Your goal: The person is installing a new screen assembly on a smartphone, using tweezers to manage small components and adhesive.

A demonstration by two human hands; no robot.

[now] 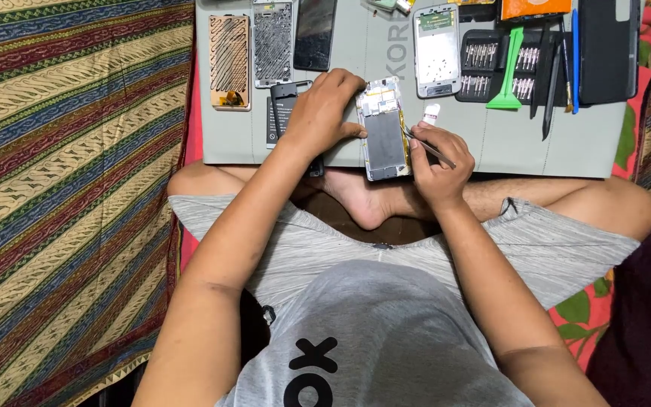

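An opened phone body (pixel 383 130) with its dark battery and circuit board showing lies on a grey work mat (pixel 566 147) in front of my crossed legs. My left hand (pixel 324 111) presses on the phone's left edge and holds it still. My right hand (pixel 437 160) grips thin metal tweezers (pixel 425 145) whose tip touches the phone's right edge. A bandage wraps one right fingertip (pixel 431 114).
Further back on the mat lie a gold phone frame (pixel 230 62), a grey frame (pixel 273 44), a dark screen panel (pixel 315 34), a white phone frame (pixel 437 51), a bit set (pixel 491 66), a green pry tool (pixel 508 75) and a black case (pixel 606 50). Striped cloth (pixel 69 173) lies left.
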